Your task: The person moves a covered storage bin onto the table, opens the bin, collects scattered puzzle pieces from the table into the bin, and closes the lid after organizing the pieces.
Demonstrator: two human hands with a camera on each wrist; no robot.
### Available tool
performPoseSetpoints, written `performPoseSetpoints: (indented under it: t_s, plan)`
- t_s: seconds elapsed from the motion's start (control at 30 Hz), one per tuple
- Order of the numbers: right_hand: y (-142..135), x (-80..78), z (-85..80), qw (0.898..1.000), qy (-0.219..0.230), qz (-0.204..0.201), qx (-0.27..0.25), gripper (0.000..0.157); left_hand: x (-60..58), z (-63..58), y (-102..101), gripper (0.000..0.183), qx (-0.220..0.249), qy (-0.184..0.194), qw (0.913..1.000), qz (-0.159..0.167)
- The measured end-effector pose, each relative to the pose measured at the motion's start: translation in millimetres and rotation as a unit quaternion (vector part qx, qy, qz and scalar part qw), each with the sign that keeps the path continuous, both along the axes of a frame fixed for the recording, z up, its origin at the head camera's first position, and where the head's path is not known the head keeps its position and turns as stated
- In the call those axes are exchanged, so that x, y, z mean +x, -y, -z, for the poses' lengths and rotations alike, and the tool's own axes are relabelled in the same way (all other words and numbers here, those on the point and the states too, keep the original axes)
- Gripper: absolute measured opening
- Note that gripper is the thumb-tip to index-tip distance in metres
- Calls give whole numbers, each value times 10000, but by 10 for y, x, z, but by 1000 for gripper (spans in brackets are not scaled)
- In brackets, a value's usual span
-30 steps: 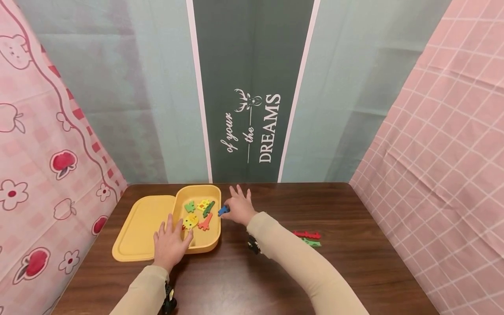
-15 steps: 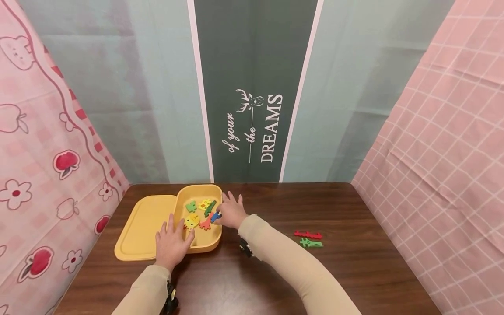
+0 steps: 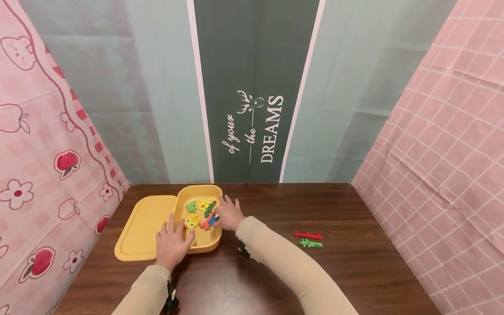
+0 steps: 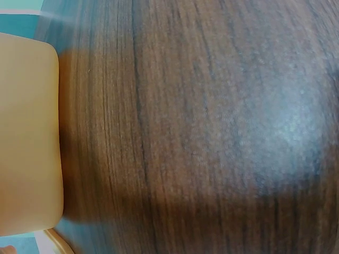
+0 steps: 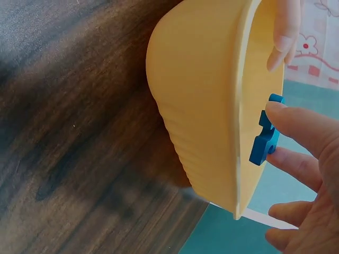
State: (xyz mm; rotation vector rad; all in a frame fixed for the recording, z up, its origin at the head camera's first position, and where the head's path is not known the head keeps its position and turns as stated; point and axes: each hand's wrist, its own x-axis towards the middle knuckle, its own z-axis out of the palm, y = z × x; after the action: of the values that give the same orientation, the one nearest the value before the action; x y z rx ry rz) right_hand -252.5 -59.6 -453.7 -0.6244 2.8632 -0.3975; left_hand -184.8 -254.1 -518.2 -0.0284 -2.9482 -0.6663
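Observation:
In the right wrist view my right hand (image 5: pixel 312 159) pinches a small blue puzzle piece (image 5: pixel 266 135) between thumb and finger, over the yellow box (image 5: pixel 201 90). From the head, that right hand (image 3: pixel 229 216) reaches across the box's right rim. Inside the box are a yellow chick-like piece (image 3: pixel 192 221), an orange-red piece (image 3: pixel 204 225), a dark green piece (image 3: pixel 210 209), a yellow spotted piece (image 3: pixel 204 204) and a light green piece (image 3: pixel 190 206). The blue piece overlaps the orange-red one here. My left hand (image 3: pixel 171 245), fingers spread, rests at the box's near left rim.
Left of the box lies its flat yellow lid (image 3: pixel 138 232). A red piece (image 3: pixel 308 236) and a green piece (image 3: pixel 311 243) lie on the brown wooden table (image 3: pixel 354 271) to the right. Fabric curtains hang behind and at both sides.
My right hand has carried the blue piece leftward from beside the box over its right rim, then slightly lower into it. My left hand keeps its place.

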Motion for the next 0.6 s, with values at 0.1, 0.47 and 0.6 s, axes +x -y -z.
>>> performPoseSetpoints:
  t_s: [0.1,0.47,0.6]
  plan:
    - [8,11,30,9999,99,-26,-50,34,7,-2,-2,63,19,8,10000,-4]
    - [22,20,138,9994,295,-20,-168,40,6,-1,-15,63,-88,11,9999,-51]
    - [6,27,156,9993,330,-70,-166,43,2,-10,-19,63,-122,92,9999,-50]
